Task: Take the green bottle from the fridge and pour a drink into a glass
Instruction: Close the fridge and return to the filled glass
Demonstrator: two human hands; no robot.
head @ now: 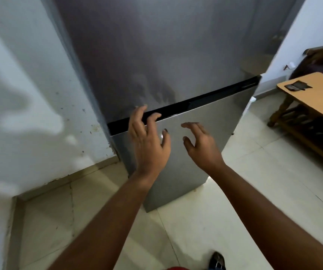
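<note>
Both grips open: left hand (pixel 147 141) fingertips at closed fridge (pixel 205 121) seam, right hand (pixel 201 145) beside.

Grey, brushed-steel sheen on the fridge (pixel 176 55), a glossy black band (pixel 195 100) splitting its two doors. Left of the fridge, a pale blue-white wall (pixel 30 94) speckled with brown marks. Below it, cream floor tiles (pixel 254 191). Right of it, a tan wooden table (pixel 316 88).

We are facing a pale bluish wall (pixel 30 90) that is showing scuffs near its base, cream floor tiles (pixel 234 201) are catching soft light, and a wooden table (pixel 312 82) is standing at right.
</note>
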